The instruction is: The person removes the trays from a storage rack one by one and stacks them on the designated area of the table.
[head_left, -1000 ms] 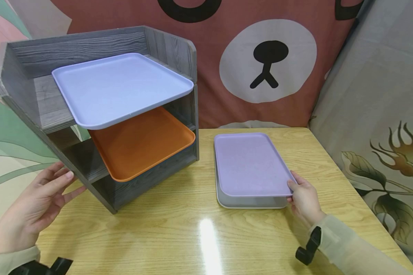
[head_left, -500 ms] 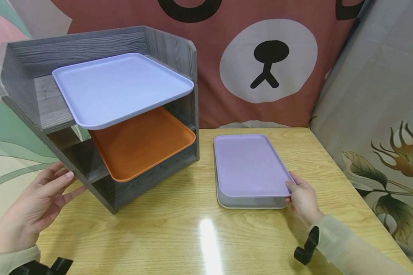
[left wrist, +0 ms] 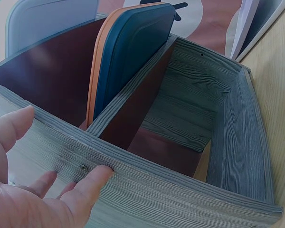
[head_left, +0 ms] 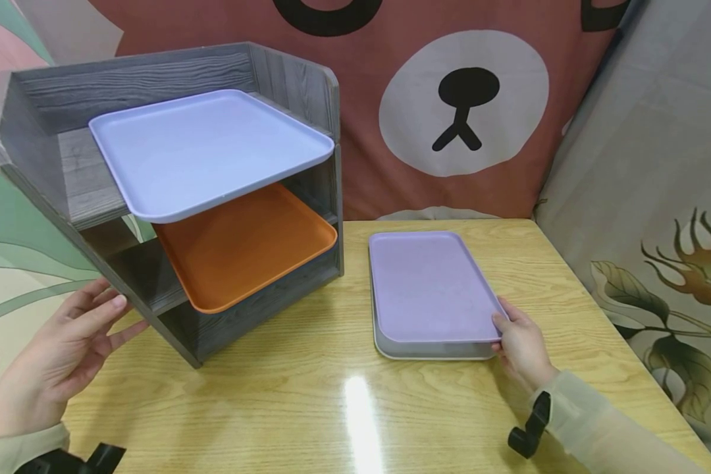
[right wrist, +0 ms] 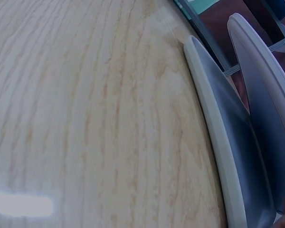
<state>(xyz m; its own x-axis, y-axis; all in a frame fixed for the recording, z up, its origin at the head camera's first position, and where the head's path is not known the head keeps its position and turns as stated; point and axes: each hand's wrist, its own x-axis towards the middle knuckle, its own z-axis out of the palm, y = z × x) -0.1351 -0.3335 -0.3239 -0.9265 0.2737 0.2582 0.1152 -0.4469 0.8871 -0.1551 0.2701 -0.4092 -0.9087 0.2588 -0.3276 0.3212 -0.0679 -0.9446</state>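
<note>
My right hand (head_left: 523, 342) pinches the near right corner of a lilac tray (head_left: 429, 286). That tray lies over a light grey tray (head_left: 435, 349) on the table; in the right wrist view a wedge-shaped gap separates the lilac tray (right wrist: 270, 90) from the pale-rimmed tray (right wrist: 218, 137) beneath. My left hand (head_left: 65, 352) rests its fingers on the left side panel of a grey wooden shelf (head_left: 290, 79), its thumb raised off the panel in the left wrist view. A light blue tray (head_left: 210, 155) sits on the shelf's top level, jutting forward.
An orange tray (head_left: 249, 247) juts from the middle level, with a dark blue tray (left wrist: 133, 47) under it. The wooden table (head_left: 272, 408) runs in front of the shelf. Printed cloth (head_left: 361, 118) hangs behind, and another curtain (head_left: 646, 197) borders the right side.
The lilac tray's near edge has dropped very slightly over the grey tray, with my right hand still on its corner. My left hand and the shelf have stayed put.
</note>
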